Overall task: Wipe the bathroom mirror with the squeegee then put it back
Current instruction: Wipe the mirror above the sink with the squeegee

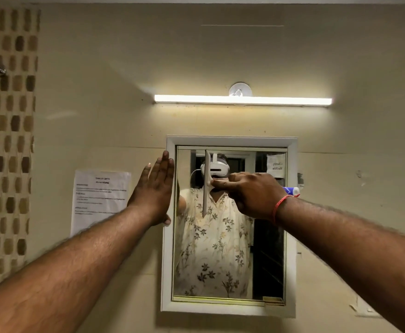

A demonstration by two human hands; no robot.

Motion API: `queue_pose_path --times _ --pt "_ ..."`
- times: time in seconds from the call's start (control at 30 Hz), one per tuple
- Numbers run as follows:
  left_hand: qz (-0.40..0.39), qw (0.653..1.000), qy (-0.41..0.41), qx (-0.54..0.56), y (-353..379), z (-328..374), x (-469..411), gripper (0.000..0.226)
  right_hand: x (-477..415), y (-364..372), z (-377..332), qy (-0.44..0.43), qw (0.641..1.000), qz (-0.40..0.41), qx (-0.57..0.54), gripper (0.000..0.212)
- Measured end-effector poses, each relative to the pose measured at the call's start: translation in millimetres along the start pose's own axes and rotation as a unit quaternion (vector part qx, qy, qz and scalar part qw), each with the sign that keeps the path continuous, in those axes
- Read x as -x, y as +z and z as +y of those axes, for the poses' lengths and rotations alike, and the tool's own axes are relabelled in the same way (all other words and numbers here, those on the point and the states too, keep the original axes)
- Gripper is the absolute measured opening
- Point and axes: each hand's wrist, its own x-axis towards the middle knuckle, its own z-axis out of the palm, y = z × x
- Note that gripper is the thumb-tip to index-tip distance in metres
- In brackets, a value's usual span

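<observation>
One squeegee (206,183) is held blade-upright against the upper left of the mirror (227,260), its handle pinched in the closed fingers (223,182) of the right hand (249,195), a red thread band (281,204) being worn on that wrist. The left hand (154,191) is laid flat on the mirror's white frame (169,260), fingers straight and pressed together. One printed sheet (100,200) is taped to the wall at left, text too blurred to be read; one notice reflected in the glass (275,165) is read mirrored as "Laundry Machine"; one lit tube light (242,100) is mounted above.
</observation>
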Motion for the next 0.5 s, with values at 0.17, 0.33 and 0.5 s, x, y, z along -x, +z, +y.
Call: queue_pose_path --times 0.17,0.33,0.5 --pt "-0.009 1.0 0.004 0.001 3 -1 0 0.184 23 -4 21 0.005 1.0 -0.01 0.003 0.058" --pt "0.004 1.0 0.006 0.027 12 2 2 0.189 44 -12 36 0.017 1.0 -0.002 -0.002 0.066" --pt "0.013 0.998 0.012 0.056 19 5 3 0.185 65 -15 59 0.037 0.999 -0.018 0.006 0.054"
